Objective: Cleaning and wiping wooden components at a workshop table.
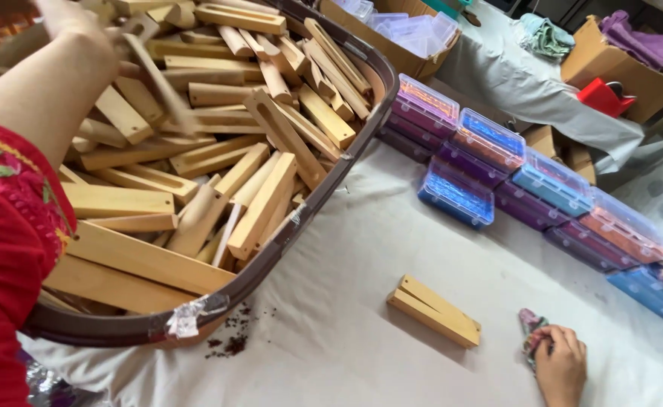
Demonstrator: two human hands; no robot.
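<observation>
Beneath my left hand (75,30), a dark-rimmed basket (271,260) brims with wooden blocks (196,151); this hand grips one blurred block (158,83). My right hand (561,365) clenches a patterned cloth (531,328) on the tabletop (346,301), just beside two stacked blocks (433,310). Beyond it, coloured plastic boxes (497,173) stand in rows.

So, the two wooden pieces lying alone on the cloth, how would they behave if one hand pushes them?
The wooden pieces look stiff and flat-sided, so they would probably slide, not roll. They lie stacked on a white cloth, which may wrinkle and drag. The top piece could slip off the lower one. The right hand is nearest.
</observation>
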